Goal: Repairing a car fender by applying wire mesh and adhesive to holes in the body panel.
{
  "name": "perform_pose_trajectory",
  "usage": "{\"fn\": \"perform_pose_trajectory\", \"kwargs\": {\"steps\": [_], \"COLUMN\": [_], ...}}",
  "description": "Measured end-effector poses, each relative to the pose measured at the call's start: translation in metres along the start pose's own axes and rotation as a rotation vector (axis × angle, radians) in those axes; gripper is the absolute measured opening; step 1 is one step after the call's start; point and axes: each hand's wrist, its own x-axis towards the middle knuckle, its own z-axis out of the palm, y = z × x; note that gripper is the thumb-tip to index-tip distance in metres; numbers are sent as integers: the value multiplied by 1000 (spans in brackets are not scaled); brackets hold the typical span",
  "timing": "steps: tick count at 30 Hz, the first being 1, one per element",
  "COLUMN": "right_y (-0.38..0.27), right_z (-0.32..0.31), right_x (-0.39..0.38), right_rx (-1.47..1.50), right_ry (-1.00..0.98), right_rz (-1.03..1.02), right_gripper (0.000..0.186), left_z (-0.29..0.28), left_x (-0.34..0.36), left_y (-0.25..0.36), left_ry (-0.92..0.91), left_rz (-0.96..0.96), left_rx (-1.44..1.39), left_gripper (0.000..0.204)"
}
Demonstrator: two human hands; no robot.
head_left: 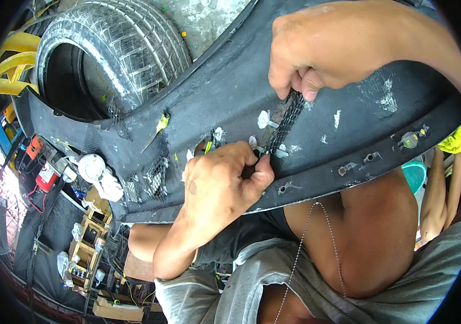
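A large black plastic panel (214, 97), curved like a car bumper, lies across my lap. Both my hands work on a narrow strip of black mesh (289, 121) on its surface. My right hand (317, 54) pinches the strip's upper end between thumb and fingers. At the lower end, near the panel's near edge, my left hand (222, 181) is closed with thumb and forefinger together on the mesh. White putty-like dabs (264, 119) sit beside the strip. Farther left, a thin pointed tool with a yellow-green handle (162, 123) lies on the panel. Another mesh patch (156, 178) sticks nearby.
A worn tyre (117, 48) stands behind the panel at upper left, beside yellow curved parts (17, 59). Wooden boxes (91, 232) and a red bottle-like object (47, 178) are at lower left. At right are another person's arm (436, 194) and a teal basin (415, 175).
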Motion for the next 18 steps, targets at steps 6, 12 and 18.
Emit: {"fn": "perform_pose_trajectory", "kwargs": {"steps": [6,12,18], "right_y": [5,24,25], "right_z": [4,12,18], "right_x": [4,17,12], "right_rx": [-206,-155,-259], "right_ry": [94,47,121], "right_rz": [-97,-14,-145], "right_gripper": [21,18,17], "left_z": [10,6,6], "left_x": [-2,3,5], "left_y": [-11,-10,-16], "left_ry": [83,68,45], "left_rz": [-10,123,174], "left_rx": [-42,7,-103], "left_gripper": [27,26,28]}}
